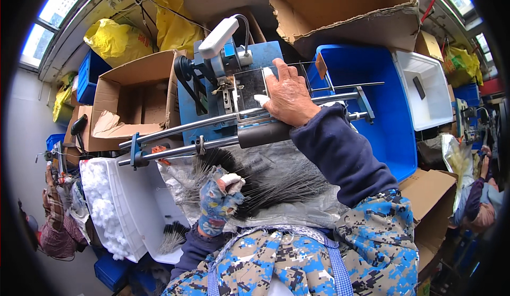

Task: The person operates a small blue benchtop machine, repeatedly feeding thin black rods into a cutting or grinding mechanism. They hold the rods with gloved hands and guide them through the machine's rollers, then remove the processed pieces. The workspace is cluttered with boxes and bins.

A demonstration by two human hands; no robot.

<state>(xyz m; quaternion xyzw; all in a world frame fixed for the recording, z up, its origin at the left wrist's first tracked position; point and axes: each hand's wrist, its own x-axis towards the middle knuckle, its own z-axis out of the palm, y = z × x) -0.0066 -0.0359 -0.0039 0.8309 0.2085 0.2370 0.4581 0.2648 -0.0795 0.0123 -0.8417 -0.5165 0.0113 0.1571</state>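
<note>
A worker in a camouflage smock leans over a blue bench machine (268, 52) at 12 o'clock, the bare right hand (289, 97) laid across its dark plate (248, 90). Those fingers are extended, the thumb apart and closed around nothing, apparently to steady or guide the plate along the steel rods (218, 121). Toward 7 o'clock, the gloved left hand (219, 194) curls beside a heap of thin wire strands (281, 187); whether it grips any cannot be told, as the fingers are turned from view. The heap fans out on a pale plastic sheet (324, 208) between machine and lap, at 5 o'clock, likely so that strands come easily to hand. A white tub (141, 190) at 8 o'clock has a short bundle of strands (172, 237) at its near end, within the left hand's reach. A deep blue bin (393, 136) stands between 2 and 3 o'clock, perhaps placed there for overflow.
</note>
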